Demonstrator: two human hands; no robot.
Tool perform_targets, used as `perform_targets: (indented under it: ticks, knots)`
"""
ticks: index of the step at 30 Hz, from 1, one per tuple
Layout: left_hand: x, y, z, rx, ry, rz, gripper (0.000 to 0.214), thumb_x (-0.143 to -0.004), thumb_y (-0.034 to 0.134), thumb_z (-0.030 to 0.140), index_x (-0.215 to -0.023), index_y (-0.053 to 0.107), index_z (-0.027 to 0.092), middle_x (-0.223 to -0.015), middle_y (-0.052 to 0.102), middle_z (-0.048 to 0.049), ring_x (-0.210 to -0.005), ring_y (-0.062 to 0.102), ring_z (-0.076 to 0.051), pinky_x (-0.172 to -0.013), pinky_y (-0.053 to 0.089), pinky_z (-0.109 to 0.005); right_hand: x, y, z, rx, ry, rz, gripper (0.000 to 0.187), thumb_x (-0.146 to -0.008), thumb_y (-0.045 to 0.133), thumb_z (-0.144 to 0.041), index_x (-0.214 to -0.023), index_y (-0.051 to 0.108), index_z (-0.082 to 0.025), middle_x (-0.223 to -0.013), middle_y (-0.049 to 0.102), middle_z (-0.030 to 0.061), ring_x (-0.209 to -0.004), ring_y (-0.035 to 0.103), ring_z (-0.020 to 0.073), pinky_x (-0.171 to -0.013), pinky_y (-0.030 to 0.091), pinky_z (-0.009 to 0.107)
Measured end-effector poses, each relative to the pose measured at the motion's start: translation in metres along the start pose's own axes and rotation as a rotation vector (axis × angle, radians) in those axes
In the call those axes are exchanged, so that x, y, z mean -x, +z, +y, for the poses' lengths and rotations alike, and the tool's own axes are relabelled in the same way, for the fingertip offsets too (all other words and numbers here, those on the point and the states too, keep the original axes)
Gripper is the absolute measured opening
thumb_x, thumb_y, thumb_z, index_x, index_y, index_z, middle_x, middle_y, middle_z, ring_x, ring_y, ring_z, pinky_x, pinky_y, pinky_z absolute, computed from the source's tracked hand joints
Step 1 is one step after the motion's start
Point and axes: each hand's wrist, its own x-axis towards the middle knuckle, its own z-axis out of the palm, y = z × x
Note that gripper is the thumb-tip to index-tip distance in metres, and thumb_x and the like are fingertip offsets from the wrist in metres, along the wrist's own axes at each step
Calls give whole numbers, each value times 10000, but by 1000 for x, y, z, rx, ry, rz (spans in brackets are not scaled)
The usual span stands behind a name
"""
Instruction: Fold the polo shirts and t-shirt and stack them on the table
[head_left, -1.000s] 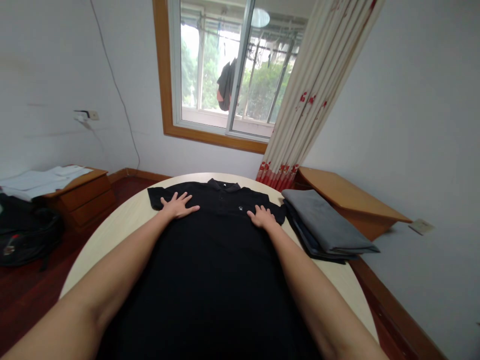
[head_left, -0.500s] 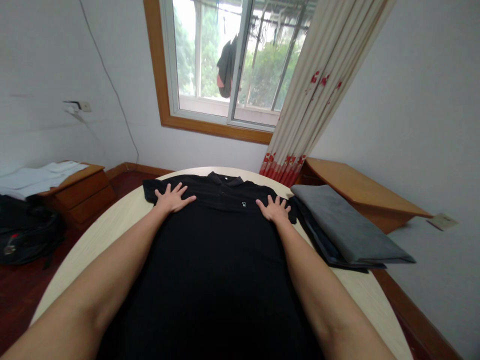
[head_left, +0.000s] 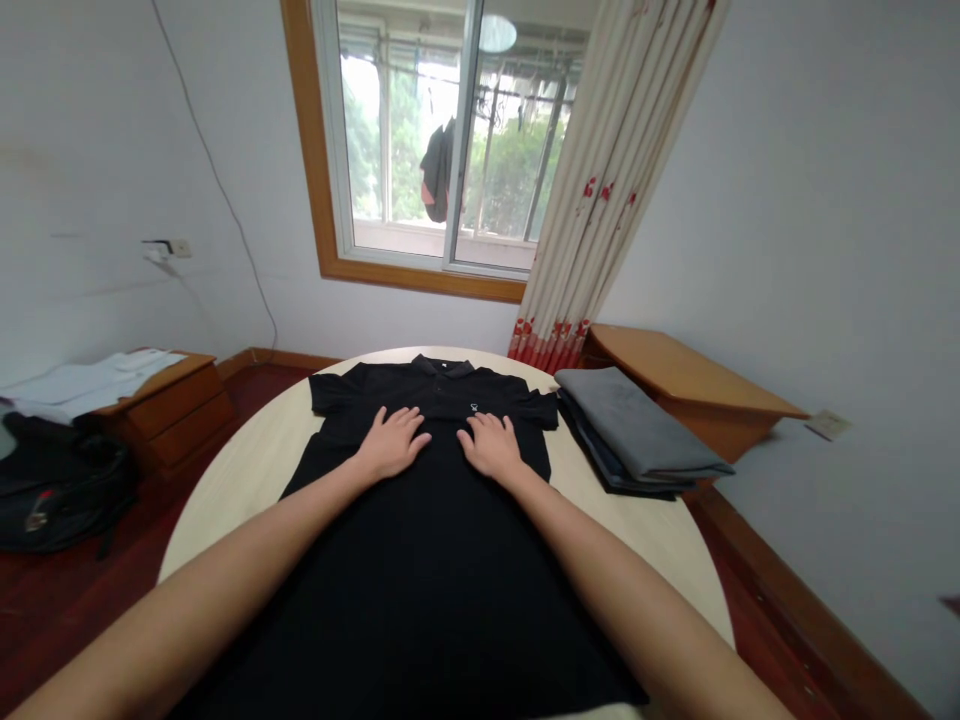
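Observation:
A black polo shirt [head_left: 442, 560] lies spread front up, its collar at the far side and both short sleeves out to the sides. A small light logo shows on its chest. My left hand [head_left: 392, 443] rests flat on the left of the chest, fingers stretched forward. On the other side my right hand [head_left: 491, 445] lies flat just below the logo, fingers apart. Neither hand grips the cloth. The shirt's lower part runs toward me, between my forearms.
Beneath the shirt is a round pale table [head_left: 247, 455]. A stack of folded grey and dark clothes [head_left: 637, 420] sits at its right edge, by a wooden desk [head_left: 690, 370]. To the left stand a drawer cabinet [head_left: 180, 420] with papers and a black bag [head_left: 60, 480].
Both hands have moved inward from near the sleeves to the middle of the chest, closer together. The sleeves are now uncovered. The view has shifted slightly.

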Motion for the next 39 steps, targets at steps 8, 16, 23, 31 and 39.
perform_targets:
  ticks: [8, 16, 23, 31, 39]
  knots:
    - [103, -13, 27, 101, -10, -165, 681, -984, 266, 639, -1534, 380, 254, -1628, 254, -67, -1519, 185, -279, -1214, 135, -551, 101, -6, 23, -53, 120, -22, 506, -1010, 383, -401, -1426, 527, -150, -1547, 435, 120, -1455, 350, 254, -1194, 236, 440]
    - [180, -41, 35, 8, -97, -192, 662, -999, 263, 610, -1545, 352, 244, -1637, 215, -36, -1526, 158, -254, -1218, 154, -532, 161, -16, 50, 41, 207, -10, 549, -1014, 354, -398, -1453, 498, -102, -1559, 410, 129, -1455, 356, 251, -1198, 234, 403]
    - [215, -44, 63, -1, -129, -208, 688, -989, 238, 641, -1553, 335, 259, -1638, 201, -35, -1527, 139, -276, -1216, 141, -565, 187, -24, 47, 84, 192, -60, 569, -1018, 314, -411, -1482, 460, -116, -1585, 365, 124, -1478, 312, 252, -1192, 239, 433]
    - [171, -58, 84, 81, -103, -256, 721, -983, 253, 623, -1561, 309, 196, -1647, 175, -61, -1530, 123, -285, -1208, 126, -599, 150, -47, 2, 66, 66, -93, 541, -992, 378, -352, -1481, 454, -133, -1583, 367, 136, -1472, 313, 246, -1199, 196, 470]
    - [105, -13, 77, 49, -126, -185, 677, -999, 219, 562, -1556, 319, 191, -1643, 213, -49, -1530, 145, -242, -1224, 135, -542, 100, -4, -58, -121, -16, -203, 633, -1008, 298, -486, -1546, 345, -155, -1634, 259, 76, -1519, 194, 221, -1223, 132, 450]
